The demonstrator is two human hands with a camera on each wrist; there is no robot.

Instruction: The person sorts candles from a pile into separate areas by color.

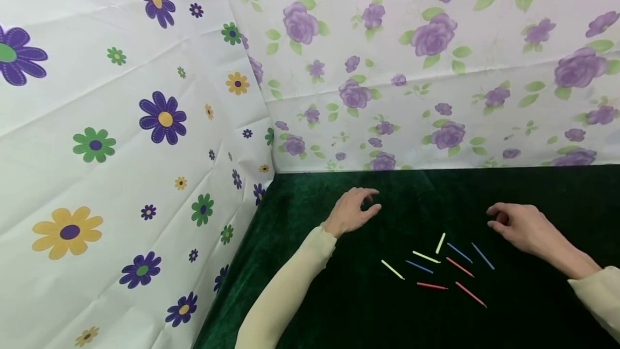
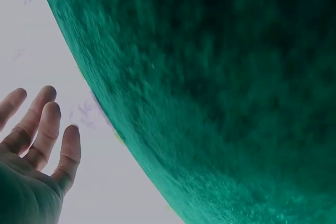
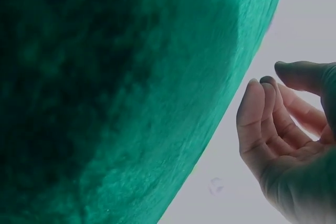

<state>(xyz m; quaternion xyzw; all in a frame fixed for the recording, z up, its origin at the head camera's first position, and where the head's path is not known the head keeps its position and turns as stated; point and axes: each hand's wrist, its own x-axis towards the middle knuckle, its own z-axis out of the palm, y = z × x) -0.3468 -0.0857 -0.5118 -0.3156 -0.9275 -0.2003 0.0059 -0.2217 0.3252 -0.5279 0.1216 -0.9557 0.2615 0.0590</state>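
1. Nine thin coloured sticks (image 1: 438, 263) lay scattered on the green velvet table (image 1: 349, 306), between the two hands and a little nearer the person than either; three were yellow-green, three blue and three red.
2. Left hand (image 1: 352, 210) hovered over the cloth, well apart from the sticks, fingers loosely curved and holding nothing; the left wrist view showed its fingers (image 2: 46, 124) nearly straight and spread.
3. Right hand (image 1: 520, 226) hung just beside the nearest blue stick (image 1: 483, 256), fingers relaxed and half curled, empty as well; the right wrist view confirmed a bare palm.
4. Judging by their look, the sticks were very light, stiff and slender, likely to roll or sink slightly into the soft pile.
5. A fingertip pinch near the middle of a stick seemed the surest hold; pressing one end to tip it up might also work.
6. Floral sheets (image 1: 145, 123) walled the table beyond and to the left of the hands.
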